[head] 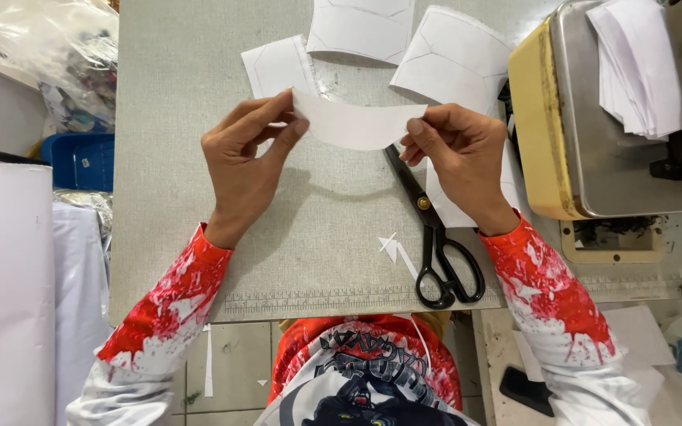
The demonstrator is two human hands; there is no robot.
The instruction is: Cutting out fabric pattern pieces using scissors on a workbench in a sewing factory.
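Observation:
I hold a curved white paper piece (357, 125) above the grey cutting mat (183, 197). My left hand (248, 158) pinches its left end between thumb and fingers. My right hand (455, 154) pinches its right end. The strip sags slightly in the middle between both hands. Black-handled scissors (436, 237) lie closed on the mat just below my right hand, blades pointing up toward the paper.
Several white cut pattern pieces (451, 59) with drawn lines lie at the mat's far edge. Small paper scraps (395, 248) rest beside the scissors. A sewing machine (609, 118) with stacked white paper stands at right. A blue bin (80, 162) and plastic bags sit at left.

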